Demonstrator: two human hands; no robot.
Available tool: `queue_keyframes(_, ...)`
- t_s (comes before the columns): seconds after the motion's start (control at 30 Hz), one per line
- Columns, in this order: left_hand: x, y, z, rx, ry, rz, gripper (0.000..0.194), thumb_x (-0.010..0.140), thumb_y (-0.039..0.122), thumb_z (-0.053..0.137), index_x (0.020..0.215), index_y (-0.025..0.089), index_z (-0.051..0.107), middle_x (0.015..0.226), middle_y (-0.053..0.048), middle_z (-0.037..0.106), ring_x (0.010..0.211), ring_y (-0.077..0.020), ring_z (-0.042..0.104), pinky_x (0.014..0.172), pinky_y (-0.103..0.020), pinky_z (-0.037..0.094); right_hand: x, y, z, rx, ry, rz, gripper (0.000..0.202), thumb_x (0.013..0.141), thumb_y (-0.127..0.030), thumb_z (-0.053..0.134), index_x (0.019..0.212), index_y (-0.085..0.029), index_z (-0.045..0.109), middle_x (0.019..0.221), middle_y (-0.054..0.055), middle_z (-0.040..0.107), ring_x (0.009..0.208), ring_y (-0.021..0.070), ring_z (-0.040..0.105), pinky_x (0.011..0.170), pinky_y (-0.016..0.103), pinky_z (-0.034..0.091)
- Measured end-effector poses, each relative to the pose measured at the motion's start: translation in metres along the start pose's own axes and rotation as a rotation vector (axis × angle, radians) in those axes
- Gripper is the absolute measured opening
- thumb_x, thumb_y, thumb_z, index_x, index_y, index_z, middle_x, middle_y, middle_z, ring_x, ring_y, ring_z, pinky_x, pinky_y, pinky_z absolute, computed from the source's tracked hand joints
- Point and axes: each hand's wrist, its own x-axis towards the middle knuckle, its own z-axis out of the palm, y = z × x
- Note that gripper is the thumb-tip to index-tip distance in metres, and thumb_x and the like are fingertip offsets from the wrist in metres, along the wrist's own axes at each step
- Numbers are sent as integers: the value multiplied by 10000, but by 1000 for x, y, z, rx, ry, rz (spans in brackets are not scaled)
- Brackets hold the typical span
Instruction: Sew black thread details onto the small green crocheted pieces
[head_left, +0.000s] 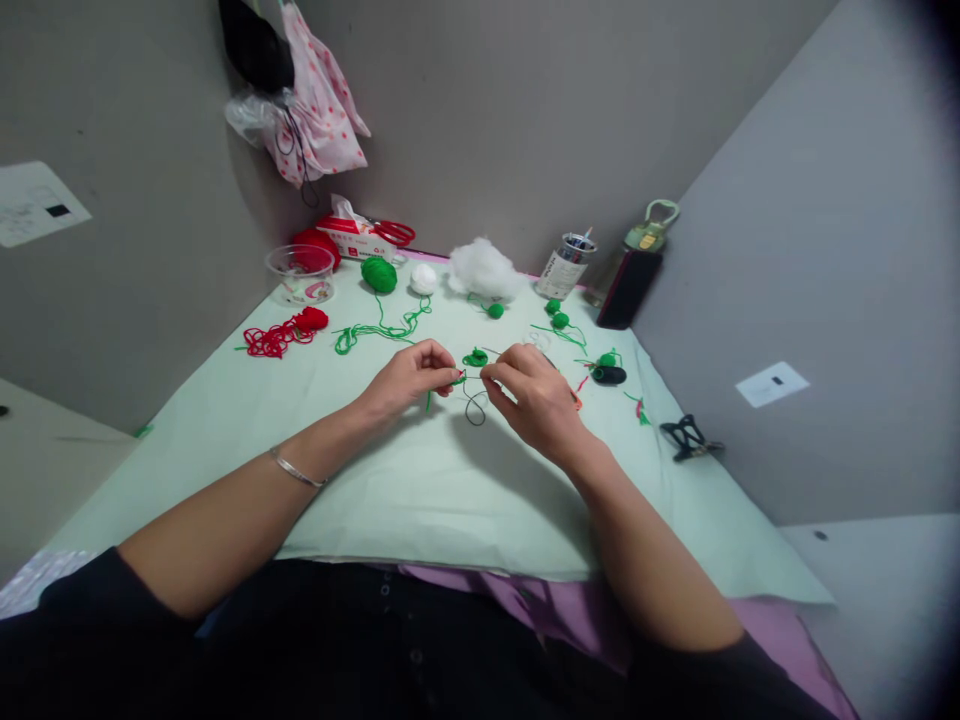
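My left hand (416, 378) is closed in a pinch on a small piece of green yarn work (459, 380) with a touch of red. A green yarn tail (429, 402) hangs below those fingers. My right hand (538, 398) pinches a thin needle (474, 377) that points left toward the piece. Between the hands, a dark thread (475, 412) hangs in a loop. Just beyond my fingertips lies a small green coiled yarn piece (475, 357). An orange object (577, 399) is partly hidden behind my right hand.
At the back stand a clear tub (306, 285), a green yarn ball (379, 275), white stuffing (484, 270), a pen holder (566, 268) and a phone (630, 288) against a bottle (652, 230). Red yarn (281, 333) lies left; a black clip-like stand (688, 438) sits right.
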Motion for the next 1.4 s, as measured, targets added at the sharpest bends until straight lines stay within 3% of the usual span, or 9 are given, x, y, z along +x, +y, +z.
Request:
queue_keyframes(0.17, -2, 2, 4, 40, 3, 22, 336, 705, 376, 819, 832, 174, 583, 778, 19, 614, 684, -126, 620, 686, -283, 469, -2, -1, 4, -60, -68, -23, 234, 982, -110, 470, 848, -190, 644, 832, 78, 588, 820, 200, 496, 675, 320, 382)
queue_keyframes(0.47, 0, -1, 0, 1, -58, 14, 298, 752, 357, 785, 906, 164, 619, 861, -13, 667, 793, -152, 667, 795, -322, 508, -1, 3, 1, -44, -55, 13, 230, 986, -125, 466, 856, -193, 642, 842, 79, 576, 800, 197, 493, 657, 317, 371)
queue_keyframes(0.67, -3, 0, 7, 28, -27, 53, 307, 730, 348, 791, 874, 165, 591, 793, 1, 637, 737, -149, 642, 741, -308, 496, -1, -7, 13, -141, -70, 1, 255, 956, -77, 465, 779, -186, 613, 793, 82, 586, 783, 207, 493, 647, 323, 355)
queue_keyframes(0.8, -8, -2, 10, 174, 58, 216, 188, 787, 289, 723, 880, 189, 594, 859, -13, 632, 802, -153, 608, 769, -296, 475, 0, -8, 12, 229, -37, 264, 128, 910, -117, 537, 864, -189, 632, 806, 49, 619, 726, 167, 535, 657, 295, 404)
queue_keyframes(0.9, -10, -4, 9, 353, 99, 412, 41, 839, 193, 623, 838, 208, 585, 920, -34, 619, 879, -175, 591, 825, -315, 466, 2, -7, 7, 579, -89, 512, 60, 879, -195, 593, 862, -189, 650, 754, 12, 634, 661, 138, 552, 628, 272, 421)
queue_keyframes(0.97, -12, -4, 8, 445, 109, 531, 90, 852, 142, 576, 803, 218, 569, 934, -47, 617, 921, -194, 583, 851, -337, 461, 3, -7, 5, 735, -116, 611, 96, 868, -261, 622, 840, -181, 666, 732, 7, 640, 648, 134, 553, 612, 265, 423)
queue_keyframes(1.17, -17, -1, 7, 549, 161, 694, 158, 864, 93, 557, 792, 233, 549, 935, -59, 636, 996, -227, 595, 894, -380, 455, 6, -9, 3, 989, -125, 668, 161, 836, -331, 681, 848, -170, 687, 740, 4, 626, 633, 113, 512, 586, 253, 403)
queue_keyframes(1.4, -18, -2, 8, 559, 187, 672, 86, 888, 160, 589, 912, 242, 596, 947, -61, 641, 980, -232, 591, 910, -393, 464, 8, -10, 3, 1160, -167, 678, 194, 798, -344, 735, 821, -168, 658, 707, -9, 610, 616, 109, 547, 606, 261, 455)
